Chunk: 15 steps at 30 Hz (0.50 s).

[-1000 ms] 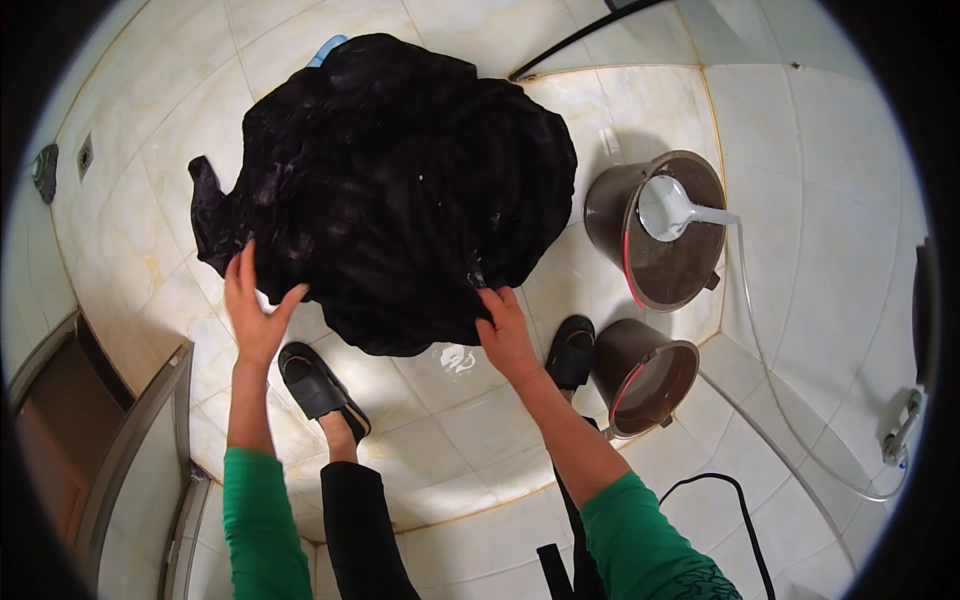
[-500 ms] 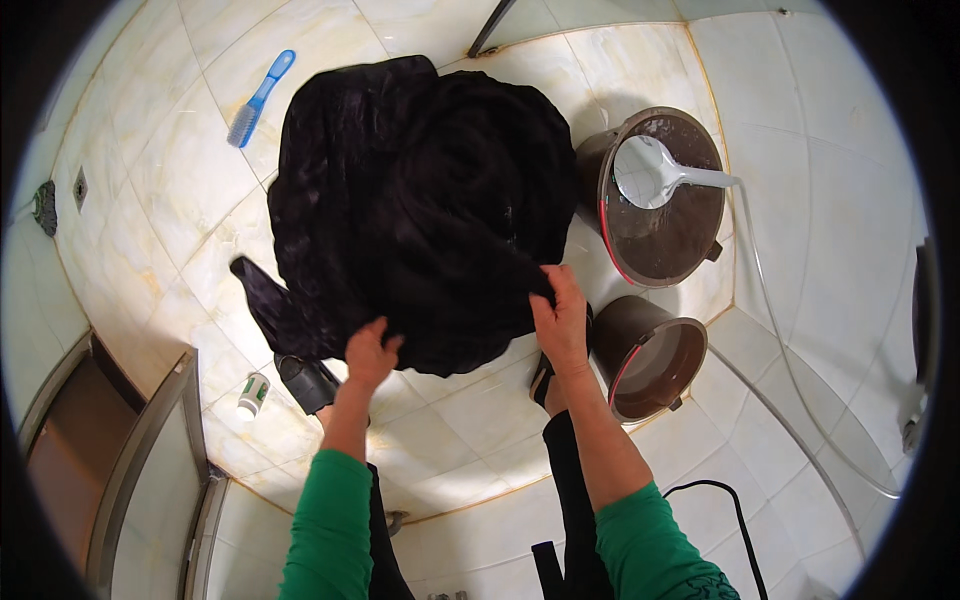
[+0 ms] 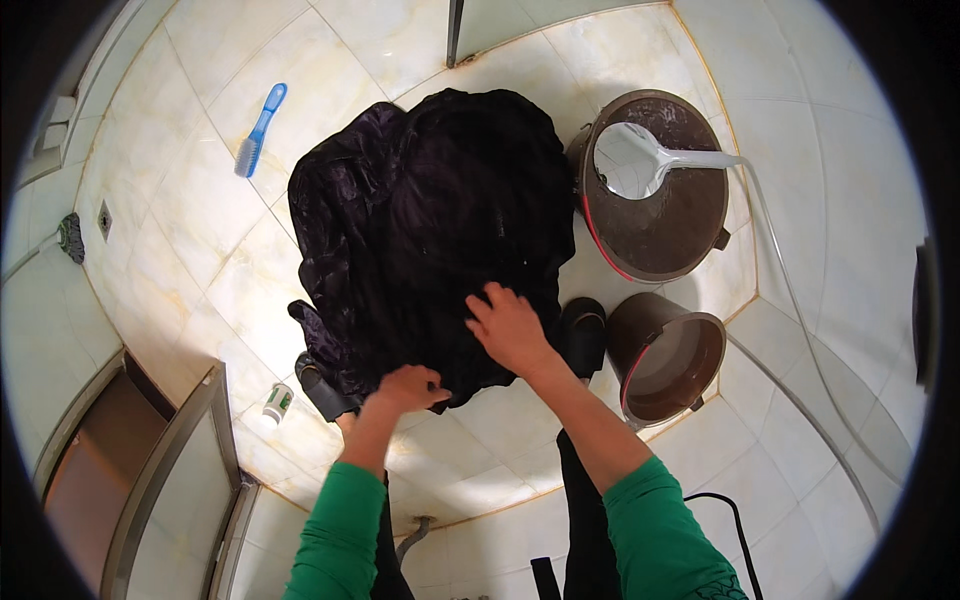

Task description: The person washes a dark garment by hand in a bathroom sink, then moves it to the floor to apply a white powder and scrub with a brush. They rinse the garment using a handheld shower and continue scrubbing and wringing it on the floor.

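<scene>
The large black garment of thin, glossy cloth [image 3: 430, 230] lies bunched in deep folds on the pale tiled floor [image 3: 190, 250], about the middle of it, its near hem just in front of the person's feet. It looks soft and limp, probably wet and so heavier and more slippery than it seems; it would sag from any one grip, so the near hem, taken at two spread points, seems the best hold. The left hand [image 3: 408, 386] is curled, fingers bunched over the hem's near edge, seemingly gripping cloth. The right hand [image 3: 510, 327] rests on the fabric with fingers spread and slightly bent, pressing rather than pinching. Toward the floor's right edge stands a large round brown bucket [image 3: 655, 185] with a white plastic ladle [image 3: 640, 160] resting in it; whether it holds water I cannot tell. Nearer, a smaller brown bucket [image 3: 668, 355] looks empty. A blue scrubbing brush [image 3: 258, 130] lies toward the far left.
</scene>
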Tool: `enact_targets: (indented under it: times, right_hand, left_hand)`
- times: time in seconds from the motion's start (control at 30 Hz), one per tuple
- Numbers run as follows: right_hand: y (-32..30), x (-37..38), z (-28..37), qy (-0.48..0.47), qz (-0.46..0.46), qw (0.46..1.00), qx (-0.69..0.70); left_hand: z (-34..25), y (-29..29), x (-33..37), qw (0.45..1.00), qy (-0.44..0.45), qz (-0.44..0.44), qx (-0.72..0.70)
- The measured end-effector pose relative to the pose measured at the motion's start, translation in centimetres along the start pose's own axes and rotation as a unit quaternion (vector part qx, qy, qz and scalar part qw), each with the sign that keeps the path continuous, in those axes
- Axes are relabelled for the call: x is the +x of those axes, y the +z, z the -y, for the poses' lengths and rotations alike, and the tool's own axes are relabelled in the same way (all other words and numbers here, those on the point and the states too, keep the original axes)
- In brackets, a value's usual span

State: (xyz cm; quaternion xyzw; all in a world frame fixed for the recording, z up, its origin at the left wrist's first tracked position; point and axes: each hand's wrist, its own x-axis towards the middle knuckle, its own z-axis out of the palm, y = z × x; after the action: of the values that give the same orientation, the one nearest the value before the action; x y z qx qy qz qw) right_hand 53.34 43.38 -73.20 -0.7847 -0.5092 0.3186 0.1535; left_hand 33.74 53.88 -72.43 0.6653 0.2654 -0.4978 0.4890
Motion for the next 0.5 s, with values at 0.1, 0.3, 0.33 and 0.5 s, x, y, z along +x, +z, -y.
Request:
enact_targets:
  times: [0.1, 0.3, 0.33, 0.5]
  right_hand:
    - [-2.6, 3.4, -1.3, -0.001, -0.178, 0.984, 0.012]
    - [-5.3, 15.1, -4.5, 0.156, -0.315, 0.932, -0.087]
    - [-5.4, 16.8, -4.9, 0.222, -0.280, 0.930, -0.083]
    - [-5.2, 20.7, -7.0, 0.249, -0.149, 0.953, 0.089]
  left_hand:
    - [-0.8, -6.8, -0.2, 0.978, -0.052, -0.176, 0.099]
    - [-5.8, -21.2, 5.3, 0.782, 0.194, -0.592, 0.003]
    - [-6.5, -22.4, 6.8, 0.795, 0.192, -0.576, 0.022]
    - [-7.4, -24.1, 11.9, 0.870, 0.161, -0.410, -0.223]
